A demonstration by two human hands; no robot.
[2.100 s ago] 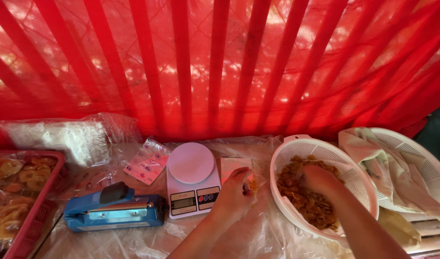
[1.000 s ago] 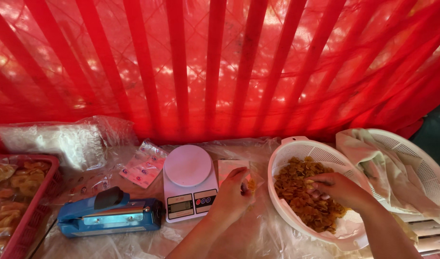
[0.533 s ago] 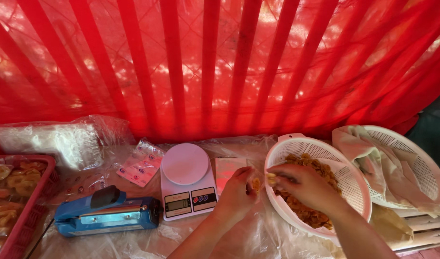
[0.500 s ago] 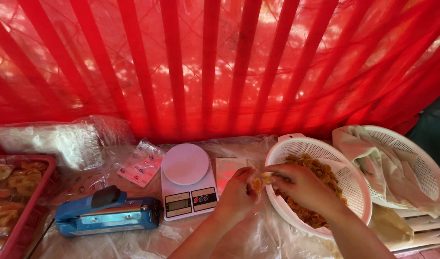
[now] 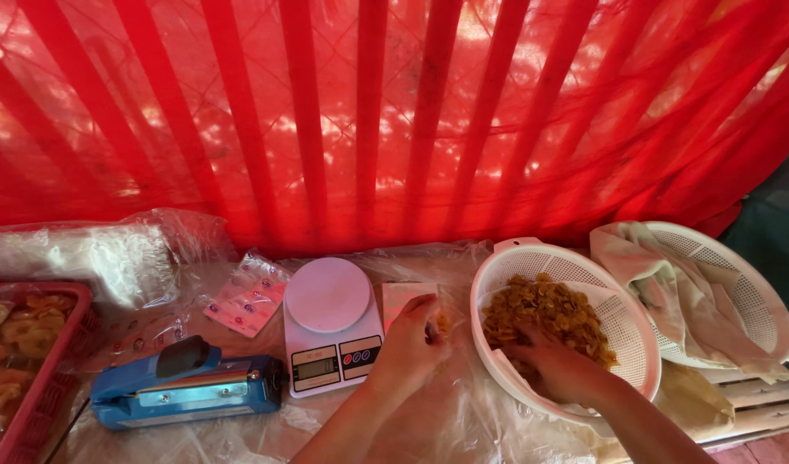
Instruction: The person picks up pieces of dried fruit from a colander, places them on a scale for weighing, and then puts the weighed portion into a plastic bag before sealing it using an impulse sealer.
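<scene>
Dried fruit pieces (image 5: 545,314) fill the white colander (image 5: 622,322) right of the kitchen scale (image 5: 330,322). A moment ago the right hand (image 5: 553,365) was beside the left; now it has gone back in, curled over another pinch. The left hand (image 5: 412,331) still pinches the small clear bag (image 5: 442,325) open, so filling goes on.

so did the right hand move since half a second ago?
Yes. The right hand went from the white colander's left rim, by the left hand, back into it.
</scene>
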